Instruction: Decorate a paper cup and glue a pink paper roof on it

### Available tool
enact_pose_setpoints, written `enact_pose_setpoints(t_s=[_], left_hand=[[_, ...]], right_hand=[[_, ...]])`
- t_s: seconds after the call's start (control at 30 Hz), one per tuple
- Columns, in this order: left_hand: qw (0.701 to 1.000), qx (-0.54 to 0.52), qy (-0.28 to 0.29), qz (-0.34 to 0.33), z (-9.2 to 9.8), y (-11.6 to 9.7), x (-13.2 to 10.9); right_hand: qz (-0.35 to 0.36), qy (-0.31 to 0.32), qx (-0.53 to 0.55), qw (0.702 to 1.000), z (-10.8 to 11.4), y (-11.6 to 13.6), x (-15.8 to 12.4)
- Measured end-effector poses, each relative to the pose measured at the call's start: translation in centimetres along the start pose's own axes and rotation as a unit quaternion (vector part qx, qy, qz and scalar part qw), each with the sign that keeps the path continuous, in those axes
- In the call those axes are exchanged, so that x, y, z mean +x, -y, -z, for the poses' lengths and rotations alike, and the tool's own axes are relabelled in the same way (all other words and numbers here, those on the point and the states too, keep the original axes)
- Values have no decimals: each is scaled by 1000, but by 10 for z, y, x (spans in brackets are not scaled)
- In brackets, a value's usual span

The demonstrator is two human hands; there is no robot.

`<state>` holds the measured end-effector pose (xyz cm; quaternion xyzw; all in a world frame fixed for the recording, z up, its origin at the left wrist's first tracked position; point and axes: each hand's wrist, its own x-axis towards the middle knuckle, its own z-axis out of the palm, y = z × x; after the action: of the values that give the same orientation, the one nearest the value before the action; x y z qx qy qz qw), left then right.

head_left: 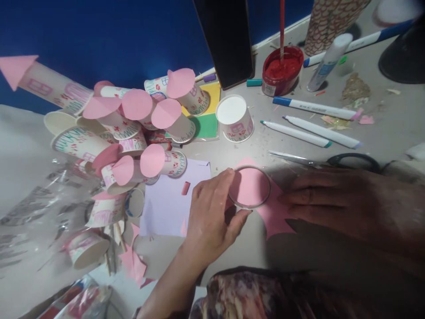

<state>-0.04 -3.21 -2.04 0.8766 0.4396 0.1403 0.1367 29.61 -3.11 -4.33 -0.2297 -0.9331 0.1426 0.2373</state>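
Note:
My left hand (pixel 212 208) grips a thin round ring (pixel 249 207) between thumb and fingers. The ring lies on a sheet of pink paper (pixel 277 217) with a scalloped, cut-out edge, and pink shows through its middle. On the right, in shadow, my right hand (pixel 318 201) rests with fingers stretched out over the paper's right side. Just beyond that hand lie scissors (pixel 312 162) with black handles. A white paper cup (pixel 235 122) with a pink drawn window stands behind the ring.
Decorated paper cups (pixel 174 164) with pink paper tops crowd the left. Purple paper (pixel 162 204) lies beside my left hand. Further back are a tub of red paint (pixel 282 73) with a brush, several markers (pixel 315 108), a glue stick (pixel 328 62) and a dark upright panel (pixel 227 42).

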Motion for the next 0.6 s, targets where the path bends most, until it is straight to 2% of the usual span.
enact_pose_setpoints(t_s=[0.3, 0.47, 0.6], left_hand=[[1000, 15, 20, 5, 7, -5, -3], [1000, 4, 4, 16, 15, -8, -7], [999, -18, 33, 17, 19, -10, -10]], right_hand=[[-17, -6, 25, 1000, -1, 3, 1], [20, 2, 44, 999, 3, 3, 1], [24, 2, 44, 999, 4, 1, 1]])
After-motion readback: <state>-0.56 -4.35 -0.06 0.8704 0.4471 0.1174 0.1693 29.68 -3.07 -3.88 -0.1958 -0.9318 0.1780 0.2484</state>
